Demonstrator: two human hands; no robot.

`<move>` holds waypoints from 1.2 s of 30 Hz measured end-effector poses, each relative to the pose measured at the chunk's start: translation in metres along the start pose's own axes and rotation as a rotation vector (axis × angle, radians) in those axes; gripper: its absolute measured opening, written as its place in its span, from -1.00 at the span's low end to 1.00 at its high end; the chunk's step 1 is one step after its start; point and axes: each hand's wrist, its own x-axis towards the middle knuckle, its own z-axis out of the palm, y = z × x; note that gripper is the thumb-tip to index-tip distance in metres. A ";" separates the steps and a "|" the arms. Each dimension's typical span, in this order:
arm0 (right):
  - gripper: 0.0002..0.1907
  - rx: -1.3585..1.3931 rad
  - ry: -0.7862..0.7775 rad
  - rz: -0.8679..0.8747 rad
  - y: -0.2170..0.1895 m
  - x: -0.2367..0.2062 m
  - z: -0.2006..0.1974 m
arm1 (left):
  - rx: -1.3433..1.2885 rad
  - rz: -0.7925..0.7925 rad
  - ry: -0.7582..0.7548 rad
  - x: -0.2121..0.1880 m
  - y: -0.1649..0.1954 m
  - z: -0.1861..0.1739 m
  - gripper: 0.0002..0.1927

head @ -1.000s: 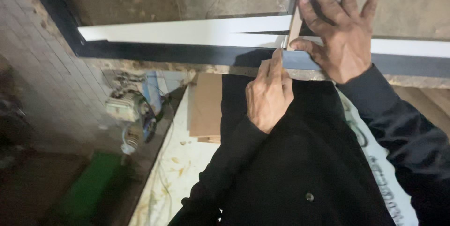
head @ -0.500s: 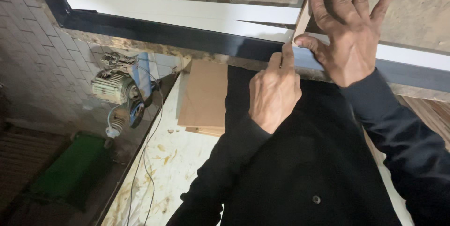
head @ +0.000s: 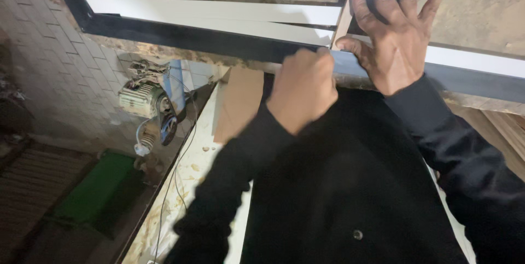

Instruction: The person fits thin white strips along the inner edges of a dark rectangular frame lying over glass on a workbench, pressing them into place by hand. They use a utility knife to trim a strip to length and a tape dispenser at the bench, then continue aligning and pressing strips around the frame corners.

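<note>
Left hand (head: 303, 86) fisted, pinched on white strip (head: 219, 12) end at black frame (head: 180, 37). Right hand (head: 396, 34) spread flat, fingers apart, pressing just beside. Strip's long axis runs leftward along frame, away from both hands; left nearer.

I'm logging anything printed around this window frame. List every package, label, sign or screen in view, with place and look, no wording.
No package, label, sign or screen can be made out.
Nearest candidate: flat plain brown cardboard sheet, leaning below the black window frame, left of the closed left hand; no print visible.
Right hand lies spread on the frame.
</note>
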 end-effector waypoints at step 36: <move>-0.21 -0.278 0.258 -0.297 0.037 -0.031 0.036 | -0.038 -0.159 -0.705 0.068 0.006 -0.048 -0.80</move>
